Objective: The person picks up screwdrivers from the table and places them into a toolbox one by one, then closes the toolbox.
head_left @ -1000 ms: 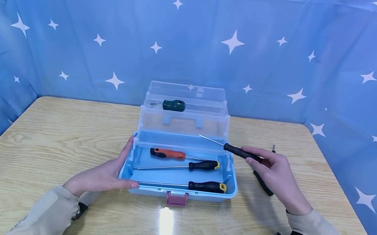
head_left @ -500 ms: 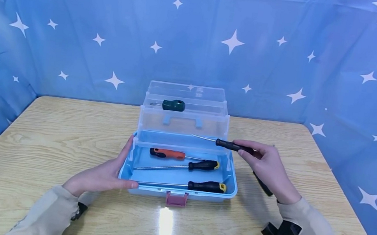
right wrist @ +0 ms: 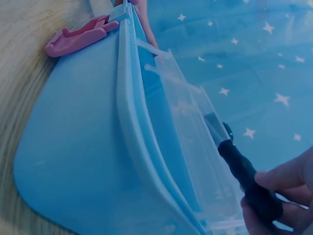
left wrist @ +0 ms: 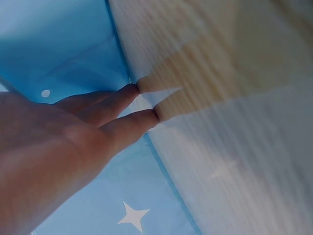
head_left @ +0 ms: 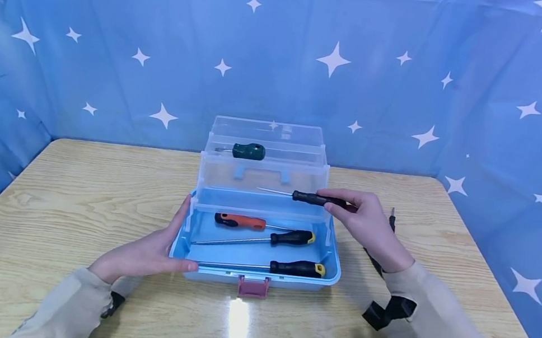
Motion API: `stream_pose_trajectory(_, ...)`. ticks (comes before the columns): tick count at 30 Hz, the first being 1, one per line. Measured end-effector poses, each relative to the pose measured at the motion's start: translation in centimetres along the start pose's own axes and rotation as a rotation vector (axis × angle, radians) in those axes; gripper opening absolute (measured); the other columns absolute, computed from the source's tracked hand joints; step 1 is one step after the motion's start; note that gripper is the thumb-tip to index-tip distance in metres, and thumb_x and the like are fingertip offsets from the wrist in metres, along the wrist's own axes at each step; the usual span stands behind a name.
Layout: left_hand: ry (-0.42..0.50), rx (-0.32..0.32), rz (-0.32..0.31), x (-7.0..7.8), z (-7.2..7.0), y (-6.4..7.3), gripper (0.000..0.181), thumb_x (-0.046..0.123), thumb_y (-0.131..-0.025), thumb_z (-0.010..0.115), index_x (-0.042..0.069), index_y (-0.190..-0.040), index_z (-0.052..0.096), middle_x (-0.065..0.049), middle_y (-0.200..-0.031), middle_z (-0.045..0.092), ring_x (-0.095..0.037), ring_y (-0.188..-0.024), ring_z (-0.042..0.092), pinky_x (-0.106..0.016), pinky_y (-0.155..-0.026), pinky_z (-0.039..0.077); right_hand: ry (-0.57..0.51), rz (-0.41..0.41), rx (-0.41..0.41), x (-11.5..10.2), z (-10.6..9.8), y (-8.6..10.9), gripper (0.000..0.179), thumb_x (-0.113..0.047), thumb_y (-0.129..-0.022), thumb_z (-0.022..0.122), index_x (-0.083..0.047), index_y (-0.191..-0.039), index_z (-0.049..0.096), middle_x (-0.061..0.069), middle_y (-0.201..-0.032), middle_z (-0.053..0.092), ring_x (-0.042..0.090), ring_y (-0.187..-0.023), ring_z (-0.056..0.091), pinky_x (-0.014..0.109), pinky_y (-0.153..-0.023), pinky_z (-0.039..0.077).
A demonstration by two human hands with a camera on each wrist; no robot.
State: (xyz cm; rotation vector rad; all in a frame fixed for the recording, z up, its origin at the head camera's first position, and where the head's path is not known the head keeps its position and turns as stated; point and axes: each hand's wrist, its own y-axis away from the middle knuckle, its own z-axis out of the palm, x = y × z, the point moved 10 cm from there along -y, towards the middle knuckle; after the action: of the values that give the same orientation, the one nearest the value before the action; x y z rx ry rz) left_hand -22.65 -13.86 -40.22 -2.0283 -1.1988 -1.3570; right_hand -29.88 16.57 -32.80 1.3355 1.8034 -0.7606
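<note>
Out on the counter [head_left: 95, 198], the blue toolbox [head_left: 217, 276] has clear trays [head_left: 220, 171] raised, left grip [head_left: 148, 255] resting straight-fingered on its left end. Right grip [head_left: 366, 220] just slid left, so the black screwdriver [head_left: 310, 198] it's pinching is now up by those trays, not set down yet.

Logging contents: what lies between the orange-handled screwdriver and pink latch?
The head view shows the middle black-and-yellow screwdriver, the front black-and-yellow screwdriver, then the toolbox's front rim.
</note>
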Motion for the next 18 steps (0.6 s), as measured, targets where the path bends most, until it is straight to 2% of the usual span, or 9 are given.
stream_pose_trajectory(4, -0.014, 0.007, -0.004, -0.1, 0.0, 0.0, 0.117, 0.035, -0.085, 0.074, 0.031, -0.149, -0.025, -0.022, -0.158, 0.0, -0.051, -0.138, 0.017, -0.067, -0.1, 0.029, -0.015, 0.008, -0.035, -0.2, 0.9, -0.8, 0.03, -0.01, -0.097, 0.059, -0.008, -0.126, 0.065, 0.009, -0.13, 0.059, 0.025, -0.095, 0.054, 0.031, -0.066, 0.041)
stream_pose_trajectory(8, -0.018, 0.008, 0.003, 0.0, 0.0, 0.1, 0.118, 0.035, -0.085, 0.074, 0.03, -0.149, -0.025, -0.022, -0.159, 0.0, -0.051, -0.138, 0.016, -0.066, -0.101, 0.029, -0.017, 0.009, -0.065, -0.7, 1.8, -1.4, 0.028, -0.011, -0.097, 0.059, -0.009, -0.125, 0.066, 0.009, -0.128, 0.06, 0.025, -0.093, 0.054, 0.031, -0.067, 0.042)
stream_pose_trajectory(12, -0.017, 0.01, 0.011, -0.1, -0.1, 0.1, 0.118, 0.035, -0.085, 0.074, 0.03, -0.149, -0.025, -0.021, -0.159, -0.002, -0.05, -0.139, 0.015, -0.066, -0.101, 0.028, 0.017, -0.03, -0.106, -1.5, 3.0, -2.0, 0.027, -0.009, -0.097, 0.059, -0.008, -0.122, 0.068, 0.01, -0.123, 0.062, 0.025, -0.074, 0.05, 0.03, -0.058, 0.04)
stream_pose_trajectory(14, -0.016, 0.012, 0.011, -0.1, -0.1, 0.1, 0.118, 0.034, -0.085, 0.074, 0.031, -0.149, -0.024, -0.02, -0.159, -0.003, -0.05, -0.139, 0.014, -0.067, -0.101, 0.028, 0.031, -0.048, -0.128, -1.9, 3.6, -2.2, 0.026, -0.007, -0.096, 0.059, -0.008, -0.121, 0.069, 0.01, -0.119, 0.064, 0.025, -0.063, 0.044, 0.029, -0.052, 0.036)
stream_pose_trajectory(18, -0.018, 0.012, 0.005, -0.2, -0.1, -0.1, 0.117, 0.032, -0.085, 0.074, 0.031, -0.149, -0.024, -0.02, -0.159, -0.003, -0.049, -0.139, 0.014, -0.066, -0.101, 0.028, 0.051, -0.09, -0.156, -2.7, 4.4, -2.4, 0.025, -0.004, -0.095, 0.059, -0.005, -0.118, 0.07, 0.011, -0.113, 0.066, 0.023, -0.058, 0.04, 0.028, -0.051, 0.035)
